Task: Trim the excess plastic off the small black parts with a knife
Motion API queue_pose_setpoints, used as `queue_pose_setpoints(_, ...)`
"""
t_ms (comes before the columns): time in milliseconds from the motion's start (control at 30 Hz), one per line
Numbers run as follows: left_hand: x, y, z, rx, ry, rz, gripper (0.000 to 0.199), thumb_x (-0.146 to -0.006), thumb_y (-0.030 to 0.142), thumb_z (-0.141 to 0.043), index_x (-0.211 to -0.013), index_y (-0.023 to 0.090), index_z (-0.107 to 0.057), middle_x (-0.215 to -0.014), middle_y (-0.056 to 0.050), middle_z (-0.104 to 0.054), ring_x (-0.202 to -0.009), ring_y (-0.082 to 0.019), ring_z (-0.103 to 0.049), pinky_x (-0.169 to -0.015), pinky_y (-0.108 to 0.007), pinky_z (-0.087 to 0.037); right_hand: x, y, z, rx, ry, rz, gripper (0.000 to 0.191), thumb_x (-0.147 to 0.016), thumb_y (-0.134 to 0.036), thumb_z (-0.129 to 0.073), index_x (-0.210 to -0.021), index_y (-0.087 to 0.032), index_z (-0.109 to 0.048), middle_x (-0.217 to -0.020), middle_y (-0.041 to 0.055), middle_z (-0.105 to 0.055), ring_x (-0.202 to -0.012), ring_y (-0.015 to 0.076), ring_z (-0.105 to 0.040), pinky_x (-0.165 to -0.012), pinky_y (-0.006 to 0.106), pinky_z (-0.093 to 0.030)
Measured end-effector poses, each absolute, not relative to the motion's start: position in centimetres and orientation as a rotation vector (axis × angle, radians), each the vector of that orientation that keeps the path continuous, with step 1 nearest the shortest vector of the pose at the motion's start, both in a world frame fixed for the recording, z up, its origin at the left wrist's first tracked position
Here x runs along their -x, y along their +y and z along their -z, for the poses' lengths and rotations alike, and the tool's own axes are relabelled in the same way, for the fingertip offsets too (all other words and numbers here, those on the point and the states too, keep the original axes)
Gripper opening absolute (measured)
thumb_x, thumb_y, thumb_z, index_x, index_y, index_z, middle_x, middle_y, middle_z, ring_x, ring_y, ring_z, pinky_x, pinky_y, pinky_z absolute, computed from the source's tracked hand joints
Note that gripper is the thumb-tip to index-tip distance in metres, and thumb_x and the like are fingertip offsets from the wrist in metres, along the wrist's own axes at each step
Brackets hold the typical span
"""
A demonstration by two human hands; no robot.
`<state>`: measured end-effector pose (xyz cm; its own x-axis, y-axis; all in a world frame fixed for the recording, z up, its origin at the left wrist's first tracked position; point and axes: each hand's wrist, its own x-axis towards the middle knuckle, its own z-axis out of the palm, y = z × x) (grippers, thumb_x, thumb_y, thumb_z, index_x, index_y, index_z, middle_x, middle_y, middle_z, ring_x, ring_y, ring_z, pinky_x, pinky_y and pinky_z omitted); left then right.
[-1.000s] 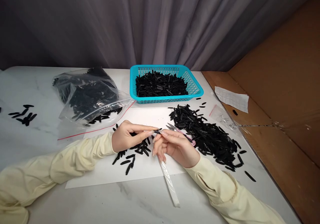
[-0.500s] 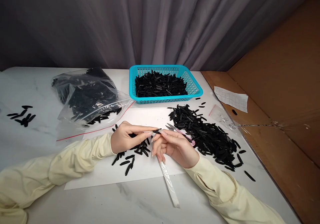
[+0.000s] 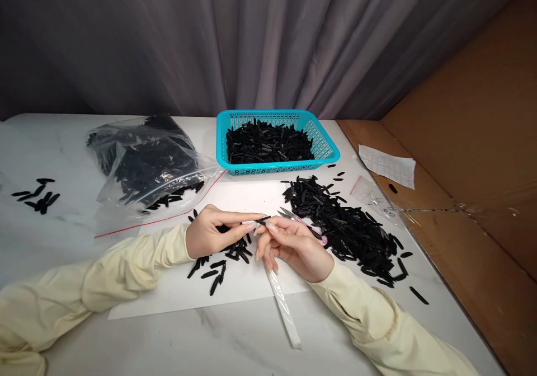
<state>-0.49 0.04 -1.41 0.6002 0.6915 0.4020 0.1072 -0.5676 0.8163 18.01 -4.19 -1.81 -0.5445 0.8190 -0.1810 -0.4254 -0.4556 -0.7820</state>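
My left hand [image 3: 222,226] is closed in a pinch, thumb and index finger on one end of a slim black piece [image 3: 262,221]. The fingertips of my right hand [image 3: 289,244] grip the same piece from the other side, partly covering it. A flat, shiny white strip [image 3: 283,309] slants toward the table's front edge, its upper end at the lower fingers of my right hand; whether they clasp it is hard to see. Beneath both hands is a white paper sheet [image 3: 163,286], with loose black pieces [image 3: 237,247] scattered on it. Scissors [image 3: 308,226] with pink handles lie just beyond my right hand, partly covered.
A turquoise basket [image 3: 279,168] full of black pieces stands at the back. Left of it lies a clear zip bag [image 3: 155,160] of similar pieces. A large black heap [image 3: 348,228] spreads on the right, near a cardboard wall [image 3: 470,141] and a paper slip [image 3: 386,166].
The black piece has turned slightly between my fingertips, and my right thumb has shifted a little to the left and down. Both arms stay in place.
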Motion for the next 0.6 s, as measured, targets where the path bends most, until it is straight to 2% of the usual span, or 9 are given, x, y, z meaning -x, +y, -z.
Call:
queue_pose_setpoints(300,0.5,0.29,0.99,-1.95,0.637,-0.759,0.033,-0.082,0.014,-0.05,-0.111,0.002,-0.061,-0.042,0.01,-0.023,-0.042,-0.006,-0.017,-0.035,-0.018,-0.017,-17.91,-4.33,2.02,0.726,-0.92,-1.977,0.023,-0.078,-0.034,-0.064,-0.083,-0.013,-0.059,-0.065,0.0047,-0.068,-0.042,0.0087,-0.055,-0.041,0.02,-0.042)
queue_pose_setpoints(600,0.3,0.2,0.89,-1.937,0.636,-0.789,0.03,-0.083,0.018,-0.05,-0.102,0.003,-0.067,-0.043,0.009,-0.024,-0.041,-0.006,-0.017,-0.035,-0.019,-0.015,-17.91,-4.35,1.9,0.77,-0.894,-1.909,0.02,-0.076,-0.031,-0.066,-0.081,-0.013,-0.058,-0.066,0.0051,-0.068,-0.042,0.0091,-0.055,-0.041,0.021,-0.043)
